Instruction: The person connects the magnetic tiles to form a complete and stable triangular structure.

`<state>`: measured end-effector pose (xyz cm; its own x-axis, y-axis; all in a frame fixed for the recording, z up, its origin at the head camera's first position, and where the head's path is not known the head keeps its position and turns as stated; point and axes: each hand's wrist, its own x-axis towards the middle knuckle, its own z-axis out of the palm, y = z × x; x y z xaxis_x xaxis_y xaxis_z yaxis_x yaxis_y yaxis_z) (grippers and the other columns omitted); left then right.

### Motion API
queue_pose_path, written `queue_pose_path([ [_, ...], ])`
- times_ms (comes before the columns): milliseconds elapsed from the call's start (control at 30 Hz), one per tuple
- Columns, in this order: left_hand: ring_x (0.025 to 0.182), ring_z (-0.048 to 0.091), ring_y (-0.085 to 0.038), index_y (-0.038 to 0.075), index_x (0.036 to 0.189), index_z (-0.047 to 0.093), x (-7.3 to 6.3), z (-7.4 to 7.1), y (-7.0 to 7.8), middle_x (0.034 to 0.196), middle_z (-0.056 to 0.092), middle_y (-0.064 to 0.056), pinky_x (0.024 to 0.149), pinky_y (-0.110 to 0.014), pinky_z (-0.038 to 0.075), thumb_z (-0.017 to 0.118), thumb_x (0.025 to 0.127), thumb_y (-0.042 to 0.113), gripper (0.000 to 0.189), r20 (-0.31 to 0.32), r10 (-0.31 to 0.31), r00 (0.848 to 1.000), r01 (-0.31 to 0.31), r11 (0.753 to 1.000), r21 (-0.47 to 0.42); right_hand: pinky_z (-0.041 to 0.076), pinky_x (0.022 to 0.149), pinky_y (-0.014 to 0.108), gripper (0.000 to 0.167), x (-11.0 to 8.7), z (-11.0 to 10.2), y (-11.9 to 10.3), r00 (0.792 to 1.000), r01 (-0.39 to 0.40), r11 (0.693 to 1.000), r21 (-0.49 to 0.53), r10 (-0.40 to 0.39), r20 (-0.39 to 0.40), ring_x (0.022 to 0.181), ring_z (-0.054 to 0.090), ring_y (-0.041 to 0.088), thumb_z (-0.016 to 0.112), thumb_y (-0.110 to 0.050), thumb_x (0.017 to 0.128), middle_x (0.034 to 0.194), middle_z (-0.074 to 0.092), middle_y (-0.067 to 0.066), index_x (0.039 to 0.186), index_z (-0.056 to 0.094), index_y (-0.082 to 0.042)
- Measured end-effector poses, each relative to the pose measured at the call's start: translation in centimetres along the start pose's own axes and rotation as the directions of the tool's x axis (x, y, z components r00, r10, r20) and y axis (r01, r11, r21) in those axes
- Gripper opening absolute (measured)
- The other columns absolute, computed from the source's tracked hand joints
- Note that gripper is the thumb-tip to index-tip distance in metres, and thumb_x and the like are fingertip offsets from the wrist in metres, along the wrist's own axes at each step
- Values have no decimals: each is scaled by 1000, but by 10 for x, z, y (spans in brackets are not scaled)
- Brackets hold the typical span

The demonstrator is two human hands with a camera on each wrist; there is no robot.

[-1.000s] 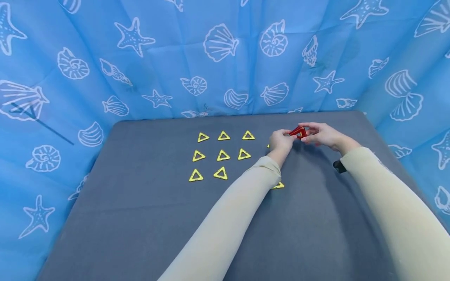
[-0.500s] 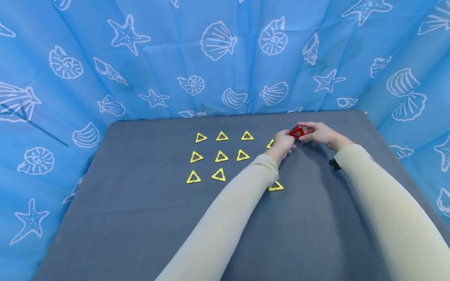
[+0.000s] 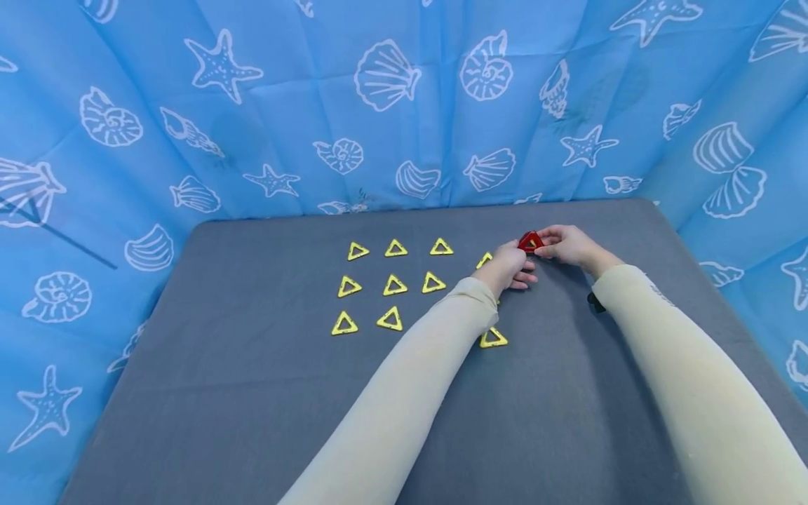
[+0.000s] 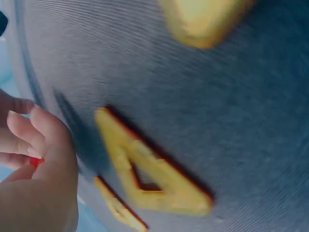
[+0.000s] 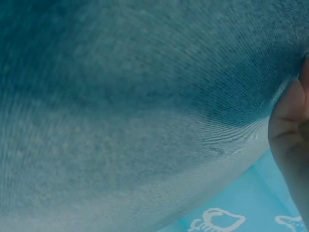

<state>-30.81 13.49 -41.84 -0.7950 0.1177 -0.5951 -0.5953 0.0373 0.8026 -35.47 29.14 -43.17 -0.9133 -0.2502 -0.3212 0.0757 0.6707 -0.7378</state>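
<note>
Over the back right of the table, both hands meet at a thick red triangular frame (image 3: 524,240) with a hole in its middle. My right hand (image 3: 570,245) pinches its right side between thumb and fingers. On its left side the thumb and index of my left hand (image 3: 507,262) hold it, while the other fingers stick out below. Only a sliver of red shows behind the left hand (image 4: 46,159) in the left wrist view. Nearby lies a flat yellow triangle (image 4: 183,193) with a red underside. The right wrist view catches just part of the right hand (image 5: 292,116).
Several yellow triangles, such as one at the front left (image 3: 344,332), lie in rows on the grey table (image 3: 240,421). The left forearm (image 3: 404,393) partly covers a few. A blue shell-print curtain (image 3: 284,84) surrounds the back and sides.
The red triangular frame has turned in the hands and come slightly down and left. The left hand's lower fingers have spread out from it. The head view has shifted a little.
</note>
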Motion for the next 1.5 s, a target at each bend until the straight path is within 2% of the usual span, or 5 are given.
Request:
queue_pose_path([
  [300, 52, 53, -15, 29, 154, 29, 10, -5, -5, 101, 71, -13, 56, -28, 45, 37, 103, 7, 56, 71, -34, 997, 28, 997, 73, 39, 86, 47, 45, -1, 10, -1, 997, -1, 994, -112, -7, -74, 97, 48, 36, 56, -16, 100, 115, 52, 30, 134, 47, 12],
  [533, 60, 59, -20, 33, 154, 26, 11, -7, -5, 96, 71, -9, 54, -28, 43, 41, 102, 8, 60, 115, -72, 991, 58, 992, 114, 37, 80, 43, 43, 3, 14, 6, 991, -36, 994, -105, 22, -134, 93, 46, 34, 56, -15, 100, 109, 52, 27, 134, 48, 10],
  [833, 55, 59, -19, 21, 154, 29, -11, -12, -1, 92, 69, -12, 49, -25, 42, 43, 98, 5, 60, 42, 52, 998, -55, 996, 74, 37, 84, 45, 46, -3, 17, 3, 988, -61, 997, -46, 54, -146, 96, 44, 35, 53, -18, 101, 113, 48, 27, 139, 44, 8],
  [1133, 46, 53, -12, 18, 151, 36, -43, -31, 4, 102, 69, -15, 45, -22, 42, 45, 100, 6, 53, 87, 128, 988, -131, 991, 26, 36, 95, 54, 44, -10, 23, 4, 976, -95, 994, -47, 84, -200, 104, 45, 39, 51, -17, 102, 124, 47, 32, 137, 45, 9],
  [1500, 57, 58, -15, 11, 144, 46, -79, -80, -15, 101, 69, -15, 61, -32, 47, 46, 100, 7, 45, 89, 260, 962, -269, 956, 120, 44, 77, 35, 48, -41, 21, 5, 981, -81, 997, 15, 82, -175, 93, 57, 27, 51, -14, 102, 107, 54, 21, 141, 40, 9],
])
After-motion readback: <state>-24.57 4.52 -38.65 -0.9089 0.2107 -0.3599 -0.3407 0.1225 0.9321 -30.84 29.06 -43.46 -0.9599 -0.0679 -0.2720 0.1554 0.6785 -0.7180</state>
